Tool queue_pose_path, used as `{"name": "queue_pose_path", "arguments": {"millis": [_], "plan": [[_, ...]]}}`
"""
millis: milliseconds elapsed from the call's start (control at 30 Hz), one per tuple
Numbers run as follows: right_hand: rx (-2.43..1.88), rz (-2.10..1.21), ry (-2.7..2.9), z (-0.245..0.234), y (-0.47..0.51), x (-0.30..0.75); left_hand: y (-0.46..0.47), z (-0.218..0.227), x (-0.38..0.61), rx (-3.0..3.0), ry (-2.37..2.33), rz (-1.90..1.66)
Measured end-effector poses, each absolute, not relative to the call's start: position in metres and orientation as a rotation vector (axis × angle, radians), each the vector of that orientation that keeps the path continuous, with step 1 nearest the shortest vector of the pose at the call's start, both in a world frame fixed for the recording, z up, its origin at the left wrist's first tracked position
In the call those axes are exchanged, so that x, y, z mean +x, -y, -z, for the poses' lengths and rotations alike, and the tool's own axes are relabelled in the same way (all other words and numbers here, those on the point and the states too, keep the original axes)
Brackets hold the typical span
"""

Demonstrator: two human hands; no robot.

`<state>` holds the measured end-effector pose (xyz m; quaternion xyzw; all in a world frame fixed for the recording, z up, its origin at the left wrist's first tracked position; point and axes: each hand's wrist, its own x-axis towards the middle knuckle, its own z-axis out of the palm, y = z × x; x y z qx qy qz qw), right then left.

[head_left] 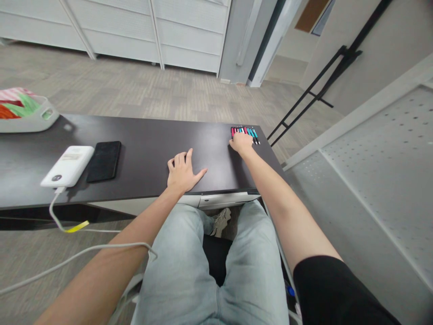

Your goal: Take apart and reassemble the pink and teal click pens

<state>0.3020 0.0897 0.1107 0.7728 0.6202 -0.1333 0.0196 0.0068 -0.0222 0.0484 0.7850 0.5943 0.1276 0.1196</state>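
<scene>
My left hand (183,171) lies flat on the dark table (145,135) near its front edge, fingers spread, holding nothing. My right hand (241,143) reaches to the far right corner of the table and rests against a row of several red and teal pens (246,131). Its fingers are curled over the near ends of the pens, so I cannot make out whether it grips one.
A white power bank (68,165) with a cable (56,216) and a black phone (103,160) lie on the left of the table. A grey tray (29,123) with coloured items sits at the far left. A perforated white partition (379,180) stands to the right.
</scene>
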Motion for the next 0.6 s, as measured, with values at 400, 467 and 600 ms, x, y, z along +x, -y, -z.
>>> {"name": "queue_pose_path", "arguments": {"millis": [400, 467, 600], "plan": [[2.075, 0.031, -2.274, -0.094, -0.010, 0.242, 0.019, -0.047, 0.005, 2.342, -1.754, -0.375], [2.076, 0.041, -2.303, -0.089, 0.016, 0.230, 0.018, -0.047, 0.005, 2.342, -1.750, -0.383], [2.145, 0.138, -2.288, -0.089, 0.058, 0.230, 0.018, -0.050, 0.005, 2.324, -1.755, -0.367]]}}
